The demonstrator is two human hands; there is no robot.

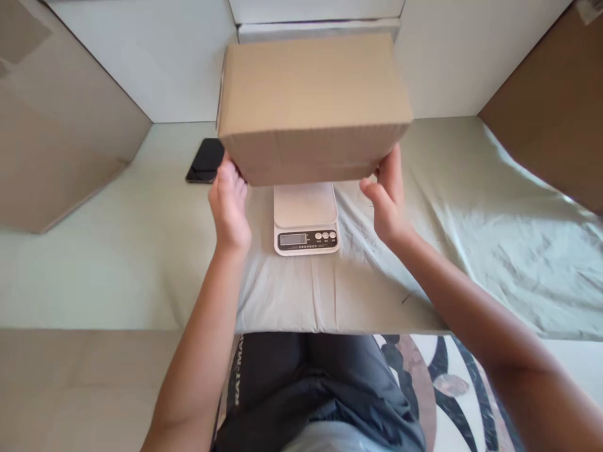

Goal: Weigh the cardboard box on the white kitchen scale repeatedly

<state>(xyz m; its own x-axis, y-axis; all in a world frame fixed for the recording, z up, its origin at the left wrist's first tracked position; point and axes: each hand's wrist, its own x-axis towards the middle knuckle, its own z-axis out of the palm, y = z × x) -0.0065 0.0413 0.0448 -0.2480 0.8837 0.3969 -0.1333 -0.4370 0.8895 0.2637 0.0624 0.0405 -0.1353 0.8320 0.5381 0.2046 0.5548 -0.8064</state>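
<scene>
Plain brown closed cardboard box (313, 107) held in air over pale green cloth-covered table (471, 238), directly above small white digital kitchen scale (306, 218); long axis runs left-right, broad face tilted toward camera. Left hand (229, 207) & right hand (387, 201) grasping bottom corners at opposite ends, fingers tucked under, equally near.
</scene>
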